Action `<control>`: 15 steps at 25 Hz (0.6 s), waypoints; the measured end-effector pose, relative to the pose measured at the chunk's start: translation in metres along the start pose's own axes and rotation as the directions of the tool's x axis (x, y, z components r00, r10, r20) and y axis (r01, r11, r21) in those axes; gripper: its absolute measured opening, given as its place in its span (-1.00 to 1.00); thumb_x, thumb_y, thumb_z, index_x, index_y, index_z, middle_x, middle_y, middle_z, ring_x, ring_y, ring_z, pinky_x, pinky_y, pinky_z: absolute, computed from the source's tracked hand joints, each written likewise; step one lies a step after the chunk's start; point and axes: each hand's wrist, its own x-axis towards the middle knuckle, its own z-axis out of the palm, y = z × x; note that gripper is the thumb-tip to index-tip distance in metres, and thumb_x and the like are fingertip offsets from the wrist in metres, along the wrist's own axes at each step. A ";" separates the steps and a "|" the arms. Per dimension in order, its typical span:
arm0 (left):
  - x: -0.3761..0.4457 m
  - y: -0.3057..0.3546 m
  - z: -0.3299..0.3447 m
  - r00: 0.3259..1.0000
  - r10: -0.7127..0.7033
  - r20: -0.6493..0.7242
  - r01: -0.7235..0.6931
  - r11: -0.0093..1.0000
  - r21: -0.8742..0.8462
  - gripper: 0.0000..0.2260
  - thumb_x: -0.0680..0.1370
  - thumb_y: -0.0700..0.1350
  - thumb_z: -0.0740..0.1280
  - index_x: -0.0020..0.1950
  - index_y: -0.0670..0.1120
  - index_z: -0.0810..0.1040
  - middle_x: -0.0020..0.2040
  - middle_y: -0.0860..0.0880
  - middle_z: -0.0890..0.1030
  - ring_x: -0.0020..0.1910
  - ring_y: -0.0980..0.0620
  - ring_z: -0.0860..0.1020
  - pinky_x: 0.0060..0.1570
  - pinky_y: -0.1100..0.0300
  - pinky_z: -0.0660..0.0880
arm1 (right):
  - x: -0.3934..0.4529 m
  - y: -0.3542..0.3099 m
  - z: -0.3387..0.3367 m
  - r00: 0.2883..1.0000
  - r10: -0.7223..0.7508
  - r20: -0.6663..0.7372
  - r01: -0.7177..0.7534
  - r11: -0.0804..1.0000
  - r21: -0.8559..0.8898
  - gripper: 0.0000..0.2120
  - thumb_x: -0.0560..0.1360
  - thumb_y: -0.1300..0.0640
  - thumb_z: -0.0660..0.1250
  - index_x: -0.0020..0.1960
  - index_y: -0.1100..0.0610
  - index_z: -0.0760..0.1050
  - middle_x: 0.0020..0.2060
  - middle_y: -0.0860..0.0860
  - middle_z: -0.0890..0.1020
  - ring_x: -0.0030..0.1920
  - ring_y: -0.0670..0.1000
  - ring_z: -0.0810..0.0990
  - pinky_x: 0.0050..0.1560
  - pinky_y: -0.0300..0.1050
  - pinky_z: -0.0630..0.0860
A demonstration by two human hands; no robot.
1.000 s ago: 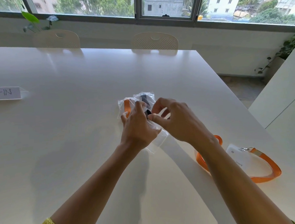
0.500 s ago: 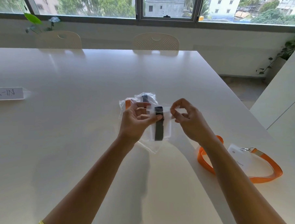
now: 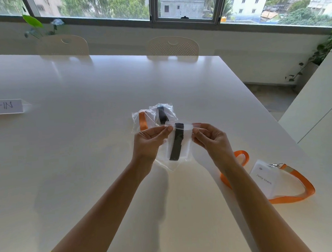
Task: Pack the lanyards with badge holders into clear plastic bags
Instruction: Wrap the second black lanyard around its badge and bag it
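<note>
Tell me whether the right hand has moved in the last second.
Yes. The right hand has drawn rightward, away from the left hand and toward the loose orange lanyard, now pinching the bag's top right corner.

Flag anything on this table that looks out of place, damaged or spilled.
Nothing looks damaged or spilled. One orange lanyard with its badge holder lies loose on the table near the right forearm, unbagged. Two filled bags rest beyond the hands; both hands pinch a third bag.
</note>
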 end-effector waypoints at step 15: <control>0.002 -0.003 -0.001 0.994 0.104 -0.038 -0.108 0.990 -0.093 -0.75 0.25 0.10 0.59 -0.15 0.03 0.78 0.53 -0.27 0.36 0.50 -0.22 0.38 0.43 -0.21 0.37 | 0.002 0.009 0.006 0.968 -0.185 -0.172 0.163 0.977 -0.138 -0.93 0.50 0.14 0.44 -0.05 0.06 0.69 -0.19 0.01 0.75 -0.13 0.01 0.71 0.00 -0.18 0.64</control>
